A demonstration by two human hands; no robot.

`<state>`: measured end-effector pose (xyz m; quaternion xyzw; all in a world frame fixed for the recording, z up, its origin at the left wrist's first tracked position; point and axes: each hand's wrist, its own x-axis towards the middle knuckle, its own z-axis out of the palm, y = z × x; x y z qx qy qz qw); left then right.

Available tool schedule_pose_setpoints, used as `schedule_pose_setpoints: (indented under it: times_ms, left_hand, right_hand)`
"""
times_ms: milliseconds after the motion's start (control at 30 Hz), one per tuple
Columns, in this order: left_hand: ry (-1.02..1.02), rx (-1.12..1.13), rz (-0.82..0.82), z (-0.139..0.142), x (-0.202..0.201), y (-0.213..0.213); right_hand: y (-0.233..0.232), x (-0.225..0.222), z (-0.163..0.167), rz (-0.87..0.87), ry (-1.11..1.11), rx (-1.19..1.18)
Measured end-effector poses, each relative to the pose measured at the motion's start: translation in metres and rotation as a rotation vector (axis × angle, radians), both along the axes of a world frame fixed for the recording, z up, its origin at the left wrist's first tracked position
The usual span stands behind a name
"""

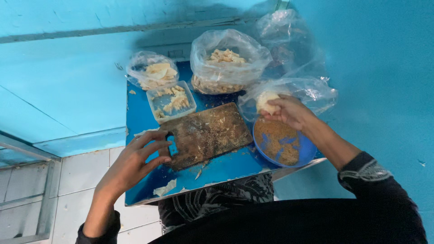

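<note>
Right hand [289,110] holds a pale lump [266,101] above the blue plate [305,151] at the table's [226,169] right edge; left hand [138,160] touches the wooden board [208,133].

- Table [149,190]: near edge partly covered by the person's dark clothing; legs and underside out of sight.
- Board [208,134]: left end behind the left hand's [135,160] fingers.
- Pale lump [266,101]: half covered by the right hand [291,112]; kind of food cannot be told.
- Bowl [309,151]: far rim under the right hand and a bag [312,90].
- Rear bag [285,31]: crumpled plastic, contents unreadable.
- Big bag [228,58]: lower contents blurred through the plastic.
- Tub [172,101]: pieces inside too small to identify.
- Right forearm: cut off by the sleeve and the lower edge.
- Floor rail at left: cut by the edge.
</note>
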<state>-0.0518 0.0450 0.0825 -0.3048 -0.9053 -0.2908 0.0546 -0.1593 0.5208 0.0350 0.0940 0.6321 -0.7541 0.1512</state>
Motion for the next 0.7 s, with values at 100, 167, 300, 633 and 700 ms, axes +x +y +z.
schedule_pose_setpoints:
  times_ms: [100, 167, 300, 633, 700]
  left_hand:
    - [-0.004, 0.071, -0.002, -0.006, 0.005, -0.007]
    - [0.011, 0.158, 0.010, -0.014, 0.013, -0.015]
    - [-0.038, 0.365, 0.206, -0.046, 0.041, -0.028]
    - [0.005, 0.850, 0.656, -0.114, 0.073, -0.021]
    - [0.113, 0.706, 0.742, -0.117, 0.081, -0.024]
  right_hand:
    - [-0.005, 0.036, 0.005, -0.024, -0.056, 0.021]
    - [-0.006, 0.065, 0.005, 0.032, -0.030, -0.021]
    - [-0.034, 0.115, -0.016, 0.136, 0.080, -0.242]
    - [-0.258, 0.110, -0.057, 0.619, 0.413, -0.197]
    - [-0.282, 0.118, -0.051, 0.487, 0.845, 0.334]
